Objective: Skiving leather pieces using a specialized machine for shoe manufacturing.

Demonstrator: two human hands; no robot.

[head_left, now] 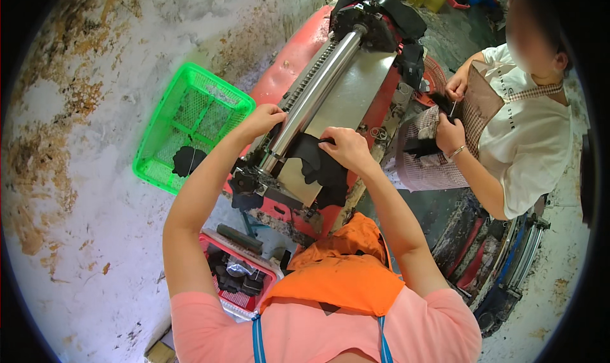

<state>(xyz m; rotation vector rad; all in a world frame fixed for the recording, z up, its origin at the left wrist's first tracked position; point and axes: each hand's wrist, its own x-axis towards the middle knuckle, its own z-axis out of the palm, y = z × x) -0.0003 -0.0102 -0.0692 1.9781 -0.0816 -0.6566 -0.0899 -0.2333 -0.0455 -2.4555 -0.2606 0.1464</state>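
A steel roller [316, 99] runs lengthwise along a red machine, beside a flat metal plate [348, 96]. My right hand [348, 148] is closed on the edge of a black fabric piece [310, 156], which lies over the near part of the plate against the roller. More black fabric [333, 191] hangs below it at the plate's near end. Across the roller, my left hand [265, 119] has its fingers curled together at the machine's left side; what they hold, if anything, is hidden.
On the left stands a green plastic basket [145, 152] with a black piece [189, 161] inside. A red basket [277, 269] of black pieces is near my left elbow. To the right, a co-worker [521, 128] handles black material. Black material [406, 16] piles at the machine's far end.
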